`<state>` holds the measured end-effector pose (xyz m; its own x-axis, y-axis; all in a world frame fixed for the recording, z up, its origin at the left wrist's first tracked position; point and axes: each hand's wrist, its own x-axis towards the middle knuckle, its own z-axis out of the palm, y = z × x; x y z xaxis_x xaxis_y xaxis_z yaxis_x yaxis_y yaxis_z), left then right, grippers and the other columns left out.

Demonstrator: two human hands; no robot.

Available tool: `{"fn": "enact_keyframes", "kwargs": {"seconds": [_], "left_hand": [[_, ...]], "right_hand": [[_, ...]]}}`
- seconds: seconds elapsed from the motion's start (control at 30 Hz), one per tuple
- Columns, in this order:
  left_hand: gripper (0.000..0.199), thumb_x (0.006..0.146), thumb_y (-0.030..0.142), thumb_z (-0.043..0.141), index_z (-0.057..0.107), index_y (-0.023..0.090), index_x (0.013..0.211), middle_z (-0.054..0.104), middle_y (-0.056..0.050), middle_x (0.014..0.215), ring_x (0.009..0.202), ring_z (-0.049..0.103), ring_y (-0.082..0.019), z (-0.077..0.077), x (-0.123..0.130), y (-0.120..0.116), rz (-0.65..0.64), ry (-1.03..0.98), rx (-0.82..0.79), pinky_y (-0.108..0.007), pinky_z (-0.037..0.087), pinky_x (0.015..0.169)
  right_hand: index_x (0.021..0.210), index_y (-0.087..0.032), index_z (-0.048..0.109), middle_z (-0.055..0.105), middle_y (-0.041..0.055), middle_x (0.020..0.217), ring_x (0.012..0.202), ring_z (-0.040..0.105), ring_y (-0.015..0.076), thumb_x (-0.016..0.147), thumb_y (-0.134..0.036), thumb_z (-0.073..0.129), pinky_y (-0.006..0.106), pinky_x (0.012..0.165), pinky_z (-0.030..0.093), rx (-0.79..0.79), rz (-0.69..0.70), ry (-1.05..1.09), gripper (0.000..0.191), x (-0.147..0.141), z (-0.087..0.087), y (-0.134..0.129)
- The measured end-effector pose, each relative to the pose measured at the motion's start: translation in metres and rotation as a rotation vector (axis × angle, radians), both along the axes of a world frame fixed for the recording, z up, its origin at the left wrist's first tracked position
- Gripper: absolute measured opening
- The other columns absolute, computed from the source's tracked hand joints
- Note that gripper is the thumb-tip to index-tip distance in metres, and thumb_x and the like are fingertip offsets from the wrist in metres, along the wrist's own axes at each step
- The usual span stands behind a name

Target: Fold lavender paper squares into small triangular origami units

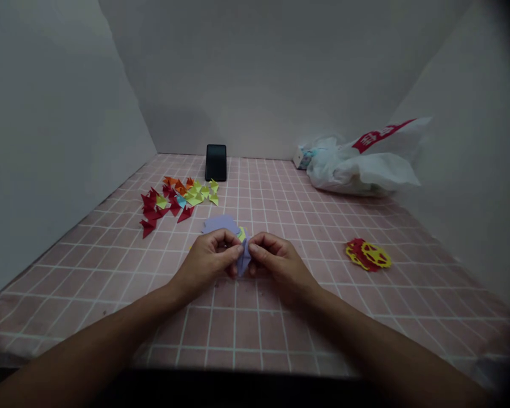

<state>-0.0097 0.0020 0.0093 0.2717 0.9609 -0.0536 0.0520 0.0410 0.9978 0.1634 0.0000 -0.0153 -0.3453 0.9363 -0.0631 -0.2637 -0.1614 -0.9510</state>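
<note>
A small folded piece of purple paper is pinched between my two hands above the near middle of the table. My left hand grips its left side with thumb and fingertips. On its right side, my right hand pinches it in the same way. Just behind the hands lie flat sheets of purple paper, partly hidden by my left hand. A bit of yellow paper shows between these sheets and the folded piece.
Folded paper cranes in red, orange, yellow and blue lie at the back left. A dark phone stands behind them. Red and yellow cut-out paper discs lie to the right. A white plastic bag and a small box occupy the back right.
</note>
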Motion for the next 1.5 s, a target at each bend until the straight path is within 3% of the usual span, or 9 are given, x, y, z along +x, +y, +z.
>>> {"fn": "enact_keyframes", "kwargs": {"seconds": [0.77,0.93,1.5], "left_hand": [[0.019,0.08,0.032,0.067,0.057,0.017,0.074,0.059,0.004,0.061,0.05,0.056,-0.009,0.0026,0.0029,-0.0036,-0.005,0.038,-0.007,-0.022,0.043,0.052],[0.024,0.088,0.038,0.059,0.061,0.016,0.078,0.062,0.001,0.059,0.056,0.059,-0.012,0.0013,0.0019,-0.0041,-0.063,-0.04,-0.049,-0.025,0.047,0.06],[0.024,0.085,0.037,0.065,0.061,0.016,0.075,0.062,0.001,0.058,0.056,0.057,-0.011,-0.0053,0.0026,-0.0018,-0.081,-0.162,-0.143,-0.025,0.045,0.061]], "right_hand": [[0.078,-0.019,0.063,0.062,-0.0019,0.065,0.056,0.055,0.0108,0.083,-0.038,0.07,0.026,0.058,0.044,0.064,-0.042,-0.08,0.021,-0.0024,-0.0014,-0.0002],[0.077,-0.019,0.061,0.06,-0.0027,0.063,0.055,0.054,0.0103,0.085,-0.037,0.068,0.025,0.056,0.043,0.103,-0.059,-0.109,0.021,-0.001,-0.0006,-0.0001],[0.078,-0.02,0.061,0.06,-0.0019,0.066,0.058,0.055,0.0116,0.087,-0.036,0.065,0.026,0.056,0.044,0.175,-0.078,-0.162,0.019,-0.0015,-0.0004,-0.0017]]}}
